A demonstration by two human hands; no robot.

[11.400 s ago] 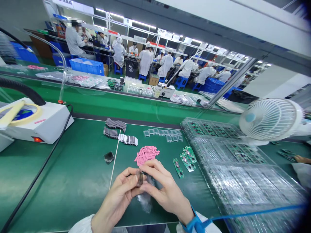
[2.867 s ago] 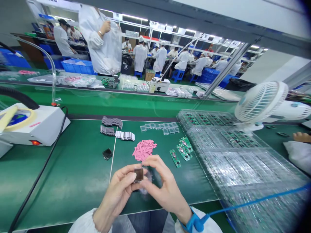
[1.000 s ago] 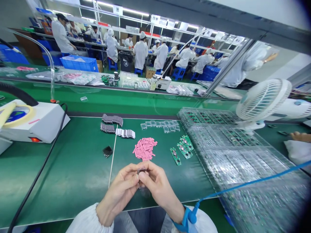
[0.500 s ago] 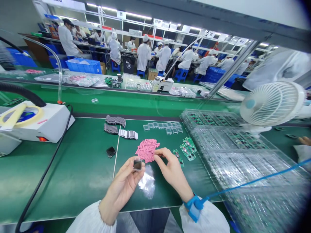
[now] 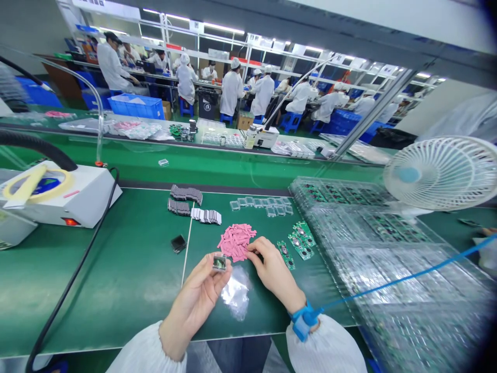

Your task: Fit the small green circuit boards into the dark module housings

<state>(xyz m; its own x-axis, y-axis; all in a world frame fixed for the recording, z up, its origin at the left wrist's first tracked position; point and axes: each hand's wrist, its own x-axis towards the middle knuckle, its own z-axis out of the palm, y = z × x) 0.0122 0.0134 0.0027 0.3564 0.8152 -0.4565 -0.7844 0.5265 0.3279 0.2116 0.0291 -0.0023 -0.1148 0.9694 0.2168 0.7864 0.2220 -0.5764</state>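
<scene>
My left hand (image 5: 204, 292) is closed round the edges of a small clear plastic case with a dark display in it (image 5: 219, 263), held up off the bench. My right hand (image 5: 269, 267), wearing a blue wrist strap (image 5: 305, 320), pinches at the near right edge of a heap of pink strips (image 5: 236, 239). A pink strip seems to be between thumb and forefinger, partly hidden by them. A clear plastic bag (image 5: 236, 295) lies between the hands. Green circuit boards (image 5: 301, 241) lie right of the heap. Left of it is a dark square display piece (image 5: 178, 243).
Rows of stacked grey and white pieces (image 5: 186, 193) and clear covers (image 5: 260, 202) lie farther back. Clear trays of boards (image 5: 349, 228) and a white fan (image 5: 438, 173) stand right. A white machine (image 5: 77, 194) with a black cable (image 5: 91, 246) is left. Co-workers (image 5: 232, 88) sit beyond.
The display in my left hand now reflects greenish light. My right hand stays at the pink heap, its wrist slightly shifted. The whole view has turned a little.
</scene>
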